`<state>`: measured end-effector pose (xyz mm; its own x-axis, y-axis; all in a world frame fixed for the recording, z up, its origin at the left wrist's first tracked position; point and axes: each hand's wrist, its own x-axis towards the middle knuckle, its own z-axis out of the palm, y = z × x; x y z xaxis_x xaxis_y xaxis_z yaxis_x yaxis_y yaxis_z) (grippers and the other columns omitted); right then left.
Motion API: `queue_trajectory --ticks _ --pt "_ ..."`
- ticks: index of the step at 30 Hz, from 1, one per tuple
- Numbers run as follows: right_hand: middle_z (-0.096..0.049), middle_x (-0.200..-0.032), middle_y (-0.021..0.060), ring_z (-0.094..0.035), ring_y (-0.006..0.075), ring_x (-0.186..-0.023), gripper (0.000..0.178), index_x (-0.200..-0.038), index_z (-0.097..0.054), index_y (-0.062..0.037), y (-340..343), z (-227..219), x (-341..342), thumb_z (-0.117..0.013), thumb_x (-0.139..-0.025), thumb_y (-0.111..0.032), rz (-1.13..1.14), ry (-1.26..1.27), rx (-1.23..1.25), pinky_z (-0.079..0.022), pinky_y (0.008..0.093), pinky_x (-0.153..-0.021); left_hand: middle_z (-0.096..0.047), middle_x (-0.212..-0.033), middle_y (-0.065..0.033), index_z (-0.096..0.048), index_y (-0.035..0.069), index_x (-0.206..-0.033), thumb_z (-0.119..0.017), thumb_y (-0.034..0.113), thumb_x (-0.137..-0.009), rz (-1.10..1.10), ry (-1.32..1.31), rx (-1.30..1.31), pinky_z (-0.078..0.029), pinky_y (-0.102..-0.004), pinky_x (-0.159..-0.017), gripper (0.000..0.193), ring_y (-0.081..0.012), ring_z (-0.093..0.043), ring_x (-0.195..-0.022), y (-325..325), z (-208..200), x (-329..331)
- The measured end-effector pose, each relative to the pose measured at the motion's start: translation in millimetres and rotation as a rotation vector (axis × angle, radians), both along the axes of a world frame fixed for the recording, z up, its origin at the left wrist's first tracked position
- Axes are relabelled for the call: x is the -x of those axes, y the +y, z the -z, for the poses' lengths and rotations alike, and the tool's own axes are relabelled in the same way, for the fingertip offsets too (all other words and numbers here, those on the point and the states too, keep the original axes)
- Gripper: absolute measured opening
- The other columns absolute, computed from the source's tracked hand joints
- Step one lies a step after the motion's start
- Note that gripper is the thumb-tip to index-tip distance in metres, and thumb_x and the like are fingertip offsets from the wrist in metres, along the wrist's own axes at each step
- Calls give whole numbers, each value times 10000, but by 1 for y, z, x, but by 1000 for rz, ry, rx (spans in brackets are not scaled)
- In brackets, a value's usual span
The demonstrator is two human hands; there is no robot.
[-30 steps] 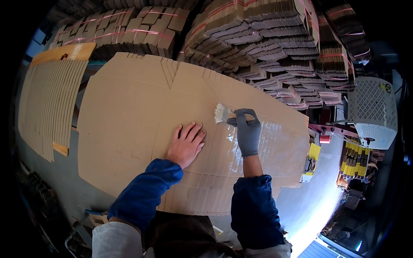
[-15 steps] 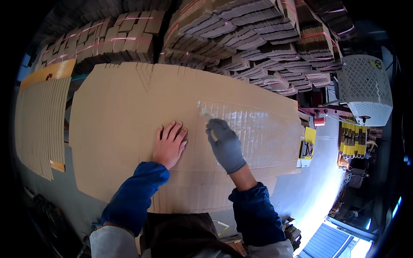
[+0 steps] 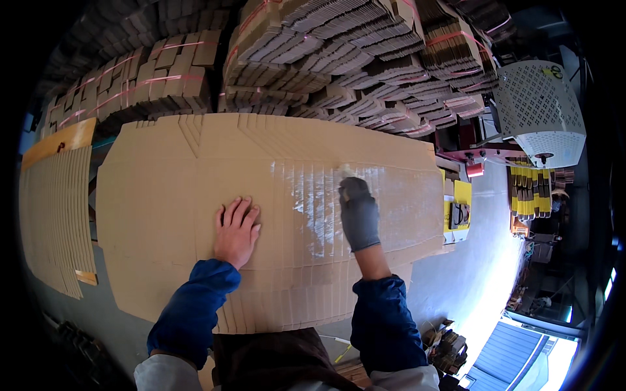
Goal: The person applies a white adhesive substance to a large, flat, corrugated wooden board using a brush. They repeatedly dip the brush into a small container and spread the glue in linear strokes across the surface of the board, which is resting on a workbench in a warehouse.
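A large flat sheet of brown cardboard lies before me, on top of others whose edges show in steps at the far and near sides. My bare left hand rests on it, palm down with fingers spread. In a grey glove, my right hand is closed around a brush; only its pale tip shows beyond the fingers, against the cardboard. Around that hand, a glossy whitish wet coating streaks the right half of the sheet.
Bundled cardboard stacks tied with pink straps line the far side. To the left stands a board with a fanned stack of cardboard strips. A perforated grey machine cover and a yellow box are on the right.
My right hand has moved right across the sheet with the brush, and the whitish streaks now cover more of it. My left hand stays flat on the cardboard. The whole view has shifted slightly.
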<state>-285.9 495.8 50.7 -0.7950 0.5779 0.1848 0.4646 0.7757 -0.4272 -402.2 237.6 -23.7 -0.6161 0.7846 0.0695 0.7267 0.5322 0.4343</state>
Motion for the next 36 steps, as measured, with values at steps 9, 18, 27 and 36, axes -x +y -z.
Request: queue_trajectory --ticks 9,18,27,36 --pt "-656 -1091 152 -670 389 -867 133 -996 -642 -79 11 2 -1 -640 -868 -43 -59 151 23 -556 439 -733 -470 -1452 -114 -563 98 -1293 -623 194 -908 5 1 -8 -254 -555 -1152 402 -332 -374 -1389 -2 3 1" --pt "-650 -1128 137 -675 375 -886 182 -1058 -639 -112 -6 6 3 -611 -883 -67 -118 8 -10 -559 456 -752 -450 -1476 -114 -559 92 -1300 -601 171 -915 16 2 -2 -249 -559 -1153 395 -336 -368 -1392 -1 4 1" --pt "-654 -1081 126 -668 396 -858 121 -1002 -635 -113 61 13 -43 -650 -883 -95 108 -10 -53 -546 479 -725 -475 -1444 -101 -564 110 -1301 -630 203 -908 13 19 13 -251 -554 -1154 409 -318 -389 -1377 -1 3 0" --pt "-656 -1061 154 -658 396 -908 154 -1008 -648 -92 98 27 -60 -630 -861 -51 133 -10 -21 -544 455 -776 -440 -1485 -124 -550 86 -1316 -584 153 -917 12 -7 41 -226 -549 -1172 405 -349 -360 -1394 0 -2 0"
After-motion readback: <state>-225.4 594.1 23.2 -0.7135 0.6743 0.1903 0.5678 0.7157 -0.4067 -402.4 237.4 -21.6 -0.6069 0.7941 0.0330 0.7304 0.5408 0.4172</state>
